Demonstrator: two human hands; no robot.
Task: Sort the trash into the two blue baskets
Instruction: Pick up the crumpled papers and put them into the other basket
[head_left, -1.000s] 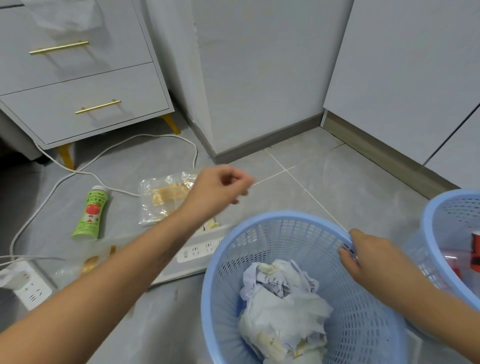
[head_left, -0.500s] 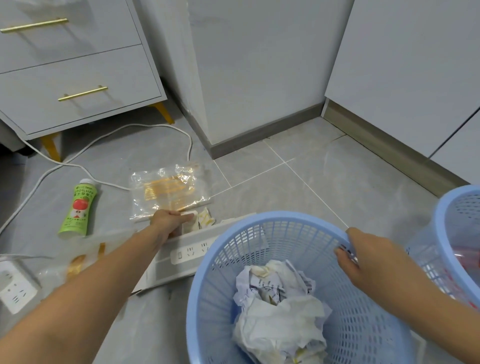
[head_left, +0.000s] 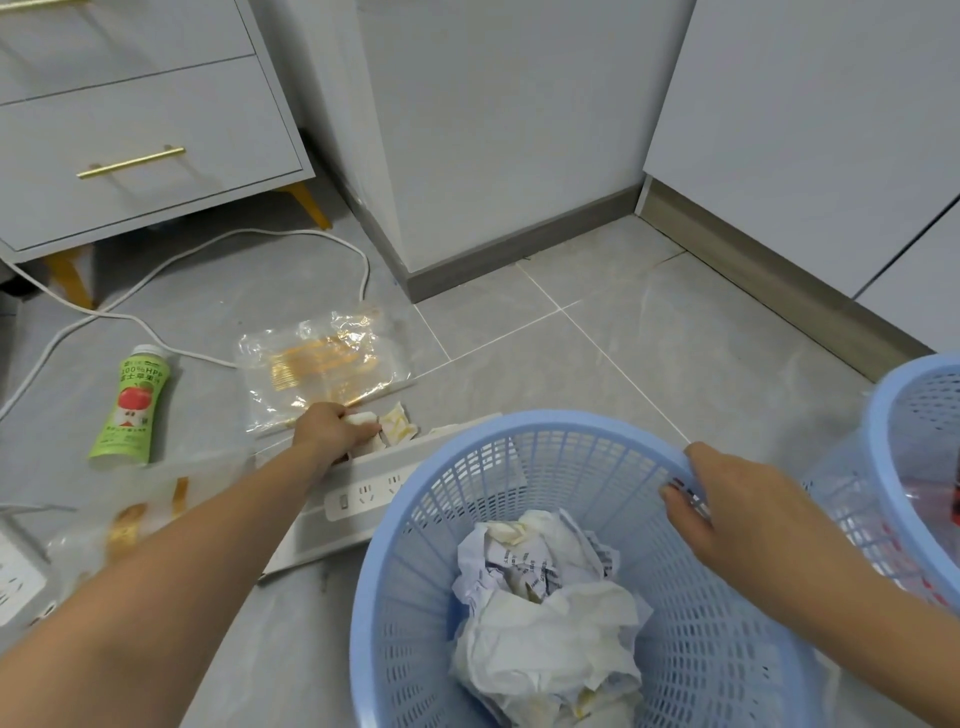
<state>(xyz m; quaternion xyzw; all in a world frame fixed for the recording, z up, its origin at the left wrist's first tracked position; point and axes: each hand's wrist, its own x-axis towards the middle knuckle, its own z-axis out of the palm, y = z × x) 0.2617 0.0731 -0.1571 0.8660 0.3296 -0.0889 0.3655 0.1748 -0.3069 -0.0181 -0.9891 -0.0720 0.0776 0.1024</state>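
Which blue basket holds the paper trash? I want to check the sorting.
The near basket, whose rim the right hand grips: crumpled white paper fills it. The far-right basket shows something red instead.

Pale blue mesh basket (head_left: 395, 597) near the floor's front edge holds crumpled paper (head_left: 540, 613). Second basket (head_left: 883, 415) at right edge. Green juice bottle (head_left: 132, 408) lies leftward beside clear wrapper (head_left: 322, 364).
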